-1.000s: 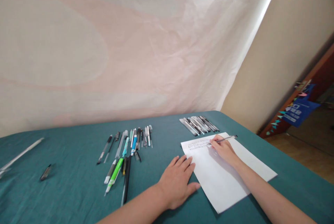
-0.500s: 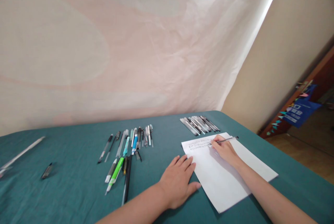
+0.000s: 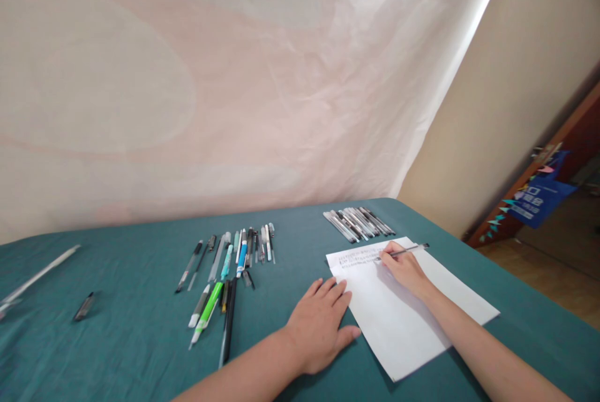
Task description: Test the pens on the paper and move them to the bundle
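Note:
A dark-ended pen point(image 3: 405, 251) is pinched in the fingers of my right hand point(image 3: 404, 268), its writing end down at the paper. Beneath that hand lies a white sheet of paper point(image 3: 398, 333) with several short lines of small dark writing across its top left part. My left hand point(image 3: 319, 325) rests flat on the table with fingers spread, its fingertips and thumb at the sheet's left edge. The exact writing point is hidden by my right fingers.
Behind the sheet, a row of several clear and black pens point(image 3: 359, 224) lies side by side. Left of my left hand are mixed pens, among them a bright green pen point(image 3: 207, 312) and a blue pen point(image 3: 242, 253). A black cap point(image 3: 84, 306) and a long white stick point(image 3: 40, 280) lie farther left.
My right hand and the pen have shifted very slightly to the right along the line of writing. My left hand and the paper have stayed in place.

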Tool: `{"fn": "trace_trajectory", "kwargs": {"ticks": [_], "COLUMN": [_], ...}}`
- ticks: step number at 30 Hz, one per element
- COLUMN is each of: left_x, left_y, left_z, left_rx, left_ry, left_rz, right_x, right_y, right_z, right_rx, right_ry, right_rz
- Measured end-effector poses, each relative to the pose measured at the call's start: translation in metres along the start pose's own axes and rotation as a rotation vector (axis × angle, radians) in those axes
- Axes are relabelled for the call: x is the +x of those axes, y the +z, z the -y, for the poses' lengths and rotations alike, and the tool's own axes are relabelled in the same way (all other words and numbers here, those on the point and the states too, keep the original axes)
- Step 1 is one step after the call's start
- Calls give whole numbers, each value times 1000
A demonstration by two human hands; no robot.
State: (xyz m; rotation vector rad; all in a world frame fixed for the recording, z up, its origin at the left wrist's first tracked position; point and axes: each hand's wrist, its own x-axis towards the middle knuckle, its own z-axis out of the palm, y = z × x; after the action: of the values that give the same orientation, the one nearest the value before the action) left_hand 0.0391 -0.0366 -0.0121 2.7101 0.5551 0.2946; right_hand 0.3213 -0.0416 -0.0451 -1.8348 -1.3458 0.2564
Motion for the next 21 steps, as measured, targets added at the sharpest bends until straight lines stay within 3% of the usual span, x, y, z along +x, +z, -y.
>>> {"fn": "trace_trajectory", "kwargs": {"ticks": [21], "left_x": [-1], "left_y": [0], "left_z": [0], "left_rx": [-1], "left_ry": [-9], "left_rz": [-7], "right_x": [-1], "right_y": [0], "right_z": [-2], "right_rx": [-38], "right_ry": [-34], "right_rz": [19]}}
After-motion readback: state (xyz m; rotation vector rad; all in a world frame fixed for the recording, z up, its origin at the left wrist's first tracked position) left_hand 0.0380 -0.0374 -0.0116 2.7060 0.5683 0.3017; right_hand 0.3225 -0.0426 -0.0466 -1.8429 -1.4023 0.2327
